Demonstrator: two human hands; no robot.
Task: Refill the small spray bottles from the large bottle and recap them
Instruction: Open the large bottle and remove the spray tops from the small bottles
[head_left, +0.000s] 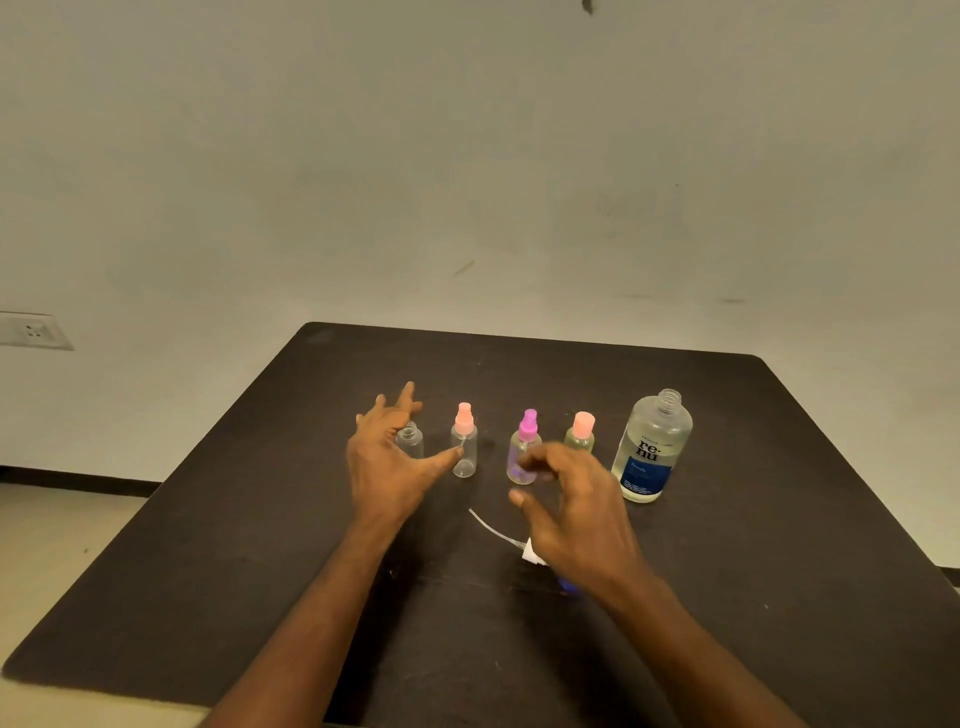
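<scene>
We have both hands over the black table, neither holding anything. Our left hand is spread, fingers straight and apart, thumb tip touching or nearly touching the clear bottle with the pink sprayer. Just behind that hand's fingers stands the uncapped small bottle, neck open, apparently empty. Our right hand hovers with fingers loosely curled, gripping nothing. Just beyond its fingertips are the magenta-capped bottle and the bottle with the pink flat cap. Off to that hand's outer side stands the large bottle, cap off, partly full of clear liquid. Under the right palm lies the loose sprayer head with its thin dip tube pointing toward the left hand; something blue shows under the wrist, can't tell what.

Our read: one small bottle is open and ready for filling, and the large bottle is not yet lifted.

Risks from here:
- The left thumb could tip the pink-sprayer bottle; it is light and narrow.
- The right wrist could sweep the sprayer head off its spot or bend the dip tube.
- The large bottle is open, so a careless grab or knock spills it.
- The small neck is narrow, so a fast pour will likely overshoot onto the table.
</scene>
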